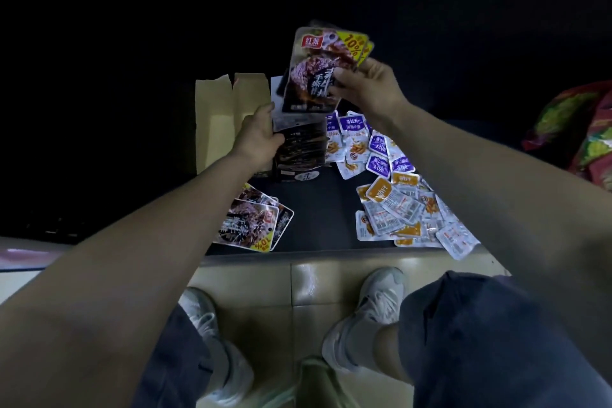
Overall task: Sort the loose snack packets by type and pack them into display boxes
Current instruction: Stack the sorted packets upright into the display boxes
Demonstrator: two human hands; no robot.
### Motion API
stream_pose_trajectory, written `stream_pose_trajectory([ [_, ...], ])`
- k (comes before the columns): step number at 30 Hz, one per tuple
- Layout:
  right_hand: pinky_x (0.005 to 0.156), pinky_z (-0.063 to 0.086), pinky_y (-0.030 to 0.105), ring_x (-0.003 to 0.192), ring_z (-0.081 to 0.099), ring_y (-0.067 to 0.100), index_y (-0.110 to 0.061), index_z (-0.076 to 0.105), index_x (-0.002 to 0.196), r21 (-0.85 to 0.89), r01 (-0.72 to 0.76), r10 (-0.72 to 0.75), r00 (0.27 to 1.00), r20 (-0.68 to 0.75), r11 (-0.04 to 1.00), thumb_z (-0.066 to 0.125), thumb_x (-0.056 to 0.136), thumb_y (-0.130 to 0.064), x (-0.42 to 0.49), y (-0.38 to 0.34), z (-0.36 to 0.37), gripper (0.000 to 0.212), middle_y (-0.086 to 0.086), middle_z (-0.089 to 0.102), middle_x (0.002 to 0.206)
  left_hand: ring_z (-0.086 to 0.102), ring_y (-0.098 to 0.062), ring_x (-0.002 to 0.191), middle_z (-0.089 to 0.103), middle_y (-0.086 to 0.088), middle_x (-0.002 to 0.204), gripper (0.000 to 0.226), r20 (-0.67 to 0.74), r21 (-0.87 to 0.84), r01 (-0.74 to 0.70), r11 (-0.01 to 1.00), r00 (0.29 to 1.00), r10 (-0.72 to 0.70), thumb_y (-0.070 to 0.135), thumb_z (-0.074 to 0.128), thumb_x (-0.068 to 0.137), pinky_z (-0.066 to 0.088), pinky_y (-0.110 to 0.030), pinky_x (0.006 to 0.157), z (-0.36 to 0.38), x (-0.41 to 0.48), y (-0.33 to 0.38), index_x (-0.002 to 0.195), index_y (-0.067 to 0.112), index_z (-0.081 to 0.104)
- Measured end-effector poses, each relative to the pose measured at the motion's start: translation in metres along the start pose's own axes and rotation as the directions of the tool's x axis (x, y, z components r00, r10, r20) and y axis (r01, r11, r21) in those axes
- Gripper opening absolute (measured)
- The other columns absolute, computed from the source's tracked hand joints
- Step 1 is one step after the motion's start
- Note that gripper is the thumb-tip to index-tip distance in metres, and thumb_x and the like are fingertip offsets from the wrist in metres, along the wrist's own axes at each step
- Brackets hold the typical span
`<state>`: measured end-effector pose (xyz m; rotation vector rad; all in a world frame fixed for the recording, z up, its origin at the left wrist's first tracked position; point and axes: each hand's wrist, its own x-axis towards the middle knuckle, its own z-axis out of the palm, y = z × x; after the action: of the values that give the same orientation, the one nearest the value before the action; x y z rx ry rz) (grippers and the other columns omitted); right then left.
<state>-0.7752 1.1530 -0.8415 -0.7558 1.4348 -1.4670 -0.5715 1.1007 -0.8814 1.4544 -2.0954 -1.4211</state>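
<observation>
My right hand [367, 86] holds up a few black beef snack packets [313, 69] with yellow 10% corners, fanned above the dark table. My left hand [260, 139] grips the side of a display box [298, 156] filled with a row of the same black packets. A small stack of black packets [253, 222] lies near the table's front edge on the left. Purple packets [377, 152] are heaped to the right of the box. Orange and white packets [407, 212] form a pile at the front right.
An opened cardboard flap [225, 122] lies flat behind my left hand. A red and green patterned bag [583, 129] sits at the far right. The dark table [324, 209] ends above a tiled floor, where my legs and grey shoes [374, 308] show.
</observation>
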Motion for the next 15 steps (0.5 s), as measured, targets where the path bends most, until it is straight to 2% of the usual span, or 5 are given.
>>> stream_pose_trajectory([
  [3,0.088,0.055,0.032,0.095,0.066,0.022,0.0,0.062,0.105,0.042,0.045,-0.045,0.999,-0.02,0.998,0.057,0.091,0.004,0.003,0.013,0.005,0.015,0.012,0.068,0.101,0.03,-0.025,0.14,0.023,-0.008,0.156,0.069,-0.021,-0.032,-0.013,0.999,1.0,0.012,0.01,0.052,0.096,0.031,-0.024,0.103,-0.003,0.004,0.001,0.153,0.018,0.014],
  [6,0.091,0.055,0.032,0.094,0.066,0.021,0.0,0.061,0.106,-0.026,0.027,-0.027,1.0,0.008,0.999,0.055,0.091,0.006,0.004,0.029,0.012,0.016,0.011,0.067,0.099,0.036,-0.02,0.133,0.029,-0.004,0.151,0.066,0.003,-0.051,-0.077,0.996,0.997,0.077,0.005,0.048,0.098,0.031,-0.014,0.087,-0.002,0.005,0.005,0.152,0.018,0.013],
  [10,0.08,0.055,0.024,0.087,0.064,0.015,-0.002,0.058,0.104,-0.122,-0.057,0.06,0.998,0.016,0.991,0.051,0.095,0.005,0.004,0.054,0.016,0.013,0.007,0.065,0.095,0.047,-0.009,0.096,0.047,0.008,0.107,0.051,0.063,-0.112,-0.035,0.993,0.997,0.042,0.009,0.044,0.1,0.038,-0.017,0.076,0.005,0.014,-0.003,0.147,0.016,0.026],
  [13,0.072,0.049,0.012,0.087,0.061,0.009,-0.005,0.064,0.109,-0.342,-0.096,0.095,0.995,-0.019,0.935,0.049,0.098,0.0,0.003,0.064,0.015,0.02,0.004,0.064,0.101,0.045,-0.02,0.126,0.049,-0.004,0.136,0.049,0.089,-0.105,0.023,0.994,0.996,-0.013,0.018,0.04,0.103,0.035,-0.021,0.096,0.008,0.02,-0.016,0.15,0.016,0.027],
  [15,0.069,0.045,0.007,0.087,0.059,0.007,-0.004,0.065,0.117,-0.462,-0.118,0.103,0.993,-0.057,0.879,0.048,0.098,-0.002,0.004,0.069,0.014,0.025,0.006,0.063,0.107,0.043,-0.02,0.127,0.044,-0.006,0.144,0.048,0.096,-0.094,0.038,0.995,0.995,-0.029,0.019,0.039,0.103,0.033,-0.022,0.097,0.011,0.022,-0.02,0.15,0.017,0.027],
])
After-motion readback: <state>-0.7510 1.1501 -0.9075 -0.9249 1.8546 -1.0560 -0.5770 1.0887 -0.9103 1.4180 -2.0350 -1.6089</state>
